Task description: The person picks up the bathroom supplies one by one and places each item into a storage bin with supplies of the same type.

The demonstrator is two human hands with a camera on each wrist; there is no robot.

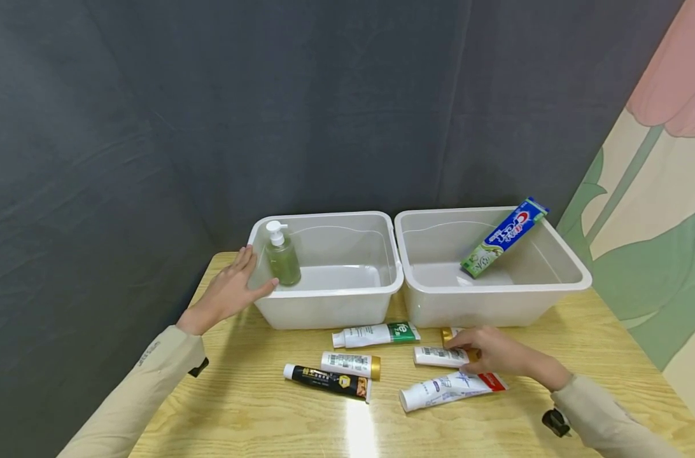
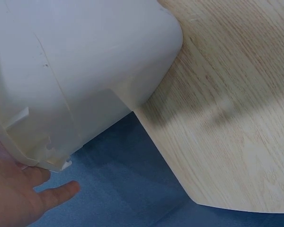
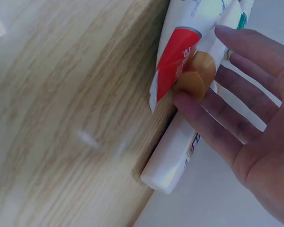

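Observation:
My left hand (image 1: 227,292) rests on the left corner of a white bin (image 1: 324,312), thumb over the front rim and fingers along the side rim, fairly straight in the left wrist view. Inside that bin stands a green pump bottle (image 1: 283,261). My right hand (image 1: 493,351) straddles a white tube with a gold cap (image 1: 436,356), thumb on the near side and fingers on the far side. In the right wrist view a fingertip meets its gold cap (image 3: 199,75). Just behind lies another gold-capped tube (image 1: 447,335), mostly hidden. A white-and-red toothpaste tube (image 1: 450,389) lies in front.
A second white bin (image 1: 485,308) stands at the right with a Crest toothpaste box (image 1: 502,238) leaning in it. A white-and-green tube (image 1: 376,335), another white gold-capped tube (image 1: 347,364) and a black tube (image 1: 327,380) lie on the wooden table (image 1: 256,420). Dark curtain hangs behind.

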